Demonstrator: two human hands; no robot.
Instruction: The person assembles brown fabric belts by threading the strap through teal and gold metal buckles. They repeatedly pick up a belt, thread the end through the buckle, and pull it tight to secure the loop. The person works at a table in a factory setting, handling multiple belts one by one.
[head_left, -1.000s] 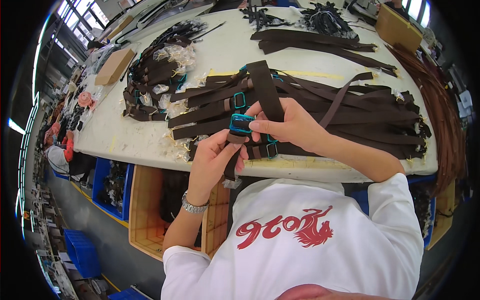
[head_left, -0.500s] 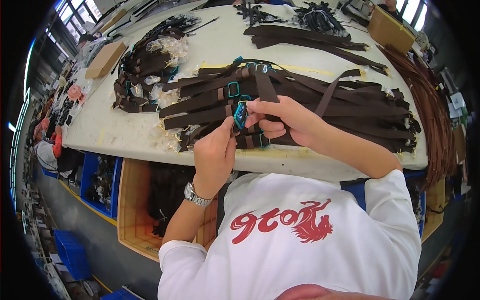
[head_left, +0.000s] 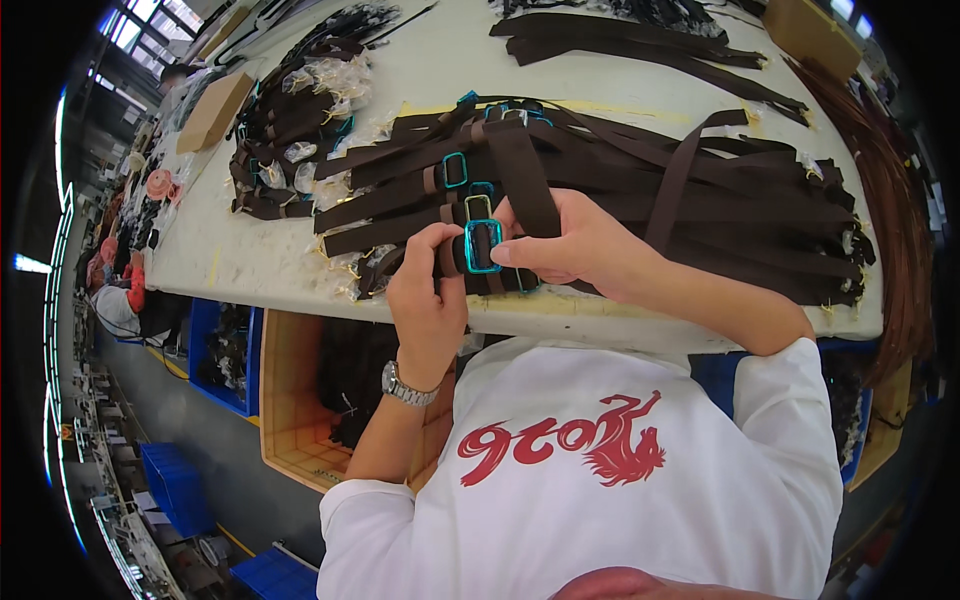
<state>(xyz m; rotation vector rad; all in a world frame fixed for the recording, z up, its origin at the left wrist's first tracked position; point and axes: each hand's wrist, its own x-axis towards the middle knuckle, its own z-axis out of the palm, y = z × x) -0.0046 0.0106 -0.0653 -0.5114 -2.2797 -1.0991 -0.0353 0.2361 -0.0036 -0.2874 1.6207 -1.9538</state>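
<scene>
A teal rectangular slide buckle (head_left: 471, 246) with dark brown webbing through it sits between my two hands at the table's near edge. My left hand (head_left: 425, 290) pinches the webbing beside the buckle's left side. My right hand (head_left: 590, 240) grips the strap at the buckle's right, its thumb against the buckle. From the right fingers a wide length of the dark brown strap (head_left: 524, 175) rises in a loop. Underneath lies a layered pile of dark brown straps (head_left: 740, 235), several with teal buckles. Another teal buckle (head_left: 455, 170) lies on the pile, just beyond my hands.
More bundled straps (head_left: 300, 140) with clear plastic lie at the left of the white table (head_left: 220, 255). Flat straps (head_left: 620, 42) lie at the back. Cardboard boxes (head_left: 215, 112) stand on the table. Below are a wooden crate (head_left: 290, 400) and a blue bin (head_left: 180, 490).
The buckle has turned from edge-on to face up. My right thumb has moved down onto it, and the strap loop above has swung wider. The view has shifted slightly.
</scene>
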